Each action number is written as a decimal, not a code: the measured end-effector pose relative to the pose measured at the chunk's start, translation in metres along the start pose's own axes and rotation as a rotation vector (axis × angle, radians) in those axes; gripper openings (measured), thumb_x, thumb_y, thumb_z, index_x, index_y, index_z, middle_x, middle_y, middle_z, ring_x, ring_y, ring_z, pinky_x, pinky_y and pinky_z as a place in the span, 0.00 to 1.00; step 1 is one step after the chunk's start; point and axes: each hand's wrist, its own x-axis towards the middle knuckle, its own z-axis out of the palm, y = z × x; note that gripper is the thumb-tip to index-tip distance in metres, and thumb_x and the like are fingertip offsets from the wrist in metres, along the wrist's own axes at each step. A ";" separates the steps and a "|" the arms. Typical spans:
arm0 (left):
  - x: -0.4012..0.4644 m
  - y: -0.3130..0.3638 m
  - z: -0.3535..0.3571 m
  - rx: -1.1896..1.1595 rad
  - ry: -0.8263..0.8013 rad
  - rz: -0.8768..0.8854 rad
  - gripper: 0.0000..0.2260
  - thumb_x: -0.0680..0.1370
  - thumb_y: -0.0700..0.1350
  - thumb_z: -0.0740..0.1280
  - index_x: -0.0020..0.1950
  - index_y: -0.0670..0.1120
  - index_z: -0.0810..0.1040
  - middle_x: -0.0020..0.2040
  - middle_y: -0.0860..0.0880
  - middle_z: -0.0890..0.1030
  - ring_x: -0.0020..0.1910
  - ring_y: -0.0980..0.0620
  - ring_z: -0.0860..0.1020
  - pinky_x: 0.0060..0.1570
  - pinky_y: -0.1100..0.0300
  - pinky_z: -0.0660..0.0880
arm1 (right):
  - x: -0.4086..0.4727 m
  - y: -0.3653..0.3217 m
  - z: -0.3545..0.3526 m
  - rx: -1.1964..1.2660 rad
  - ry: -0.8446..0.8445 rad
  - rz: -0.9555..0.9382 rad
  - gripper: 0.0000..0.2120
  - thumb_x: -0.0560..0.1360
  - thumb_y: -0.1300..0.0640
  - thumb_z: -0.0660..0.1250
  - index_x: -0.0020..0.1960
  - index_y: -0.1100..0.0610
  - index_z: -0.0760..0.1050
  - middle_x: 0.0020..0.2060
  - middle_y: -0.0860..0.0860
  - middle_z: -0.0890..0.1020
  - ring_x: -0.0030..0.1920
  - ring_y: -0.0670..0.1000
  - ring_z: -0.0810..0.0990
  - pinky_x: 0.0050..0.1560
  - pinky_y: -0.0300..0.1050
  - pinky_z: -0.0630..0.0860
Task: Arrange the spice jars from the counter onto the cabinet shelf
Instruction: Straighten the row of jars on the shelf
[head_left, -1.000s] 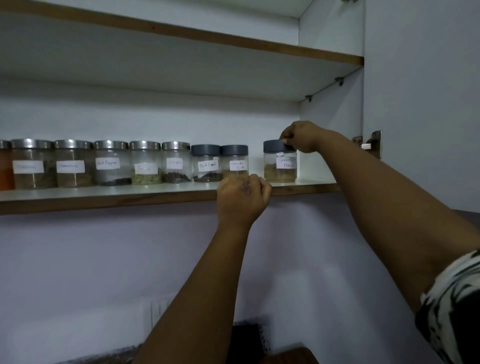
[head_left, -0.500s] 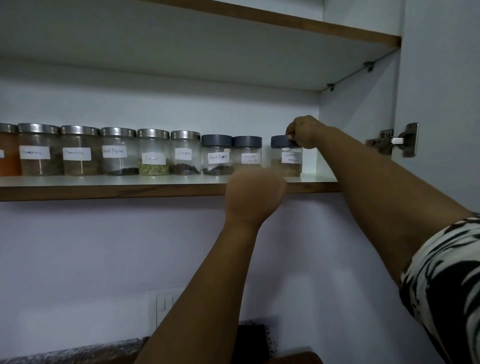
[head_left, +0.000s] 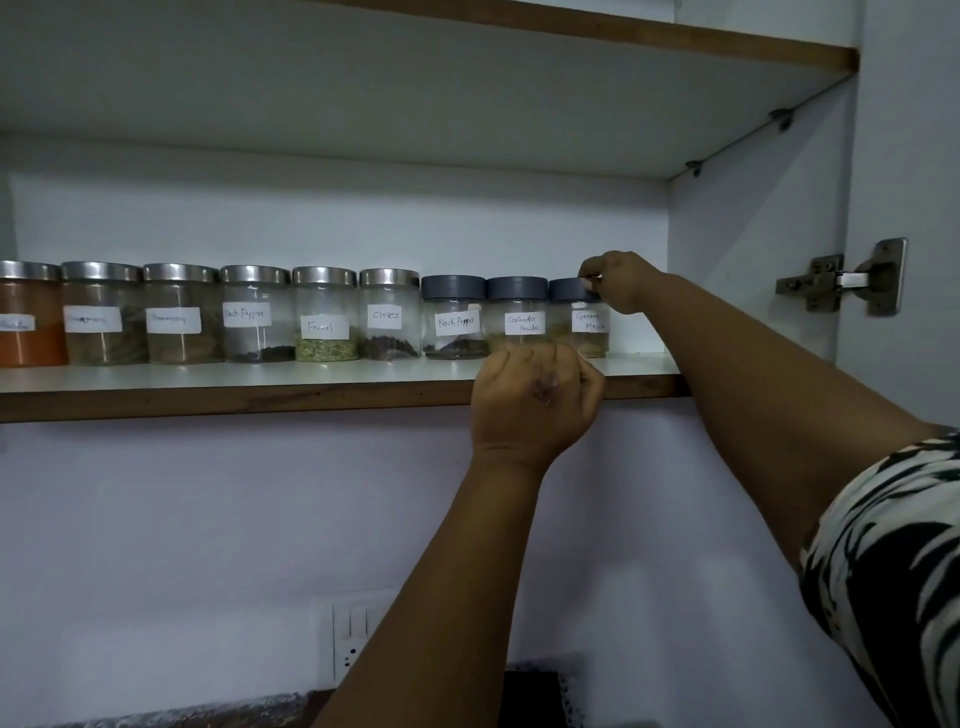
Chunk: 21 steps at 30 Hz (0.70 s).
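Observation:
A row of several labelled glass spice jars stands on the cabinet shelf. At its right end is the grey-lidded garam masala jar, touching the coriander powder jar beside it. My right hand grips the garam masala jar's lid from the right. My left hand is curled into a fist against the shelf's front edge, below the coriander jar, with nothing seen in it. Further left stand a grey-lidded black pepper jar and steel-lidded jars, among them cloves and fennel.
The cabinet's right wall stands close beside the last jar, with a short bare strip of shelf between. A door hinge sticks out at the right. An upper shelf hangs overhead. A wall switch plate sits below.
My right hand has slid the garam masala jar left until it meets the coriander powder jar. My left fist has stayed at the shelf edge. The view has shifted right.

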 end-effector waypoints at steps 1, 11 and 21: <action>0.000 0.000 0.000 0.003 -0.006 -0.001 0.15 0.76 0.45 0.60 0.29 0.46 0.71 0.27 0.50 0.71 0.27 0.50 0.71 0.33 0.57 0.65 | 0.001 0.003 0.003 0.040 0.010 0.006 0.15 0.83 0.58 0.57 0.66 0.61 0.74 0.62 0.63 0.73 0.61 0.62 0.73 0.57 0.46 0.68; 0.001 0.001 -0.002 0.007 -0.054 -0.014 0.14 0.76 0.45 0.60 0.30 0.46 0.72 0.27 0.49 0.73 0.28 0.50 0.71 0.34 0.57 0.66 | -0.001 0.007 0.011 0.183 0.057 0.034 0.16 0.82 0.58 0.60 0.68 0.60 0.74 0.66 0.59 0.76 0.66 0.59 0.72 0.63 0.45 0.66; 0.002 0.005 -0.004 -0.002 -0.085 -0.071 0.14 0.75 0.45 0.60 0.29 0.46 0.72 0.27 0.50 0.72 0.27 0.51 0.71 0.33 0.57 0.67 | 0.004 0.007 0.012 0.212 0.098 0.052 0.14 0.81 0.57 0.63 0.64 0.61 0.77 0.61 0.59 0.79 0.61 0.58 0.76 0.55 0.41 0.68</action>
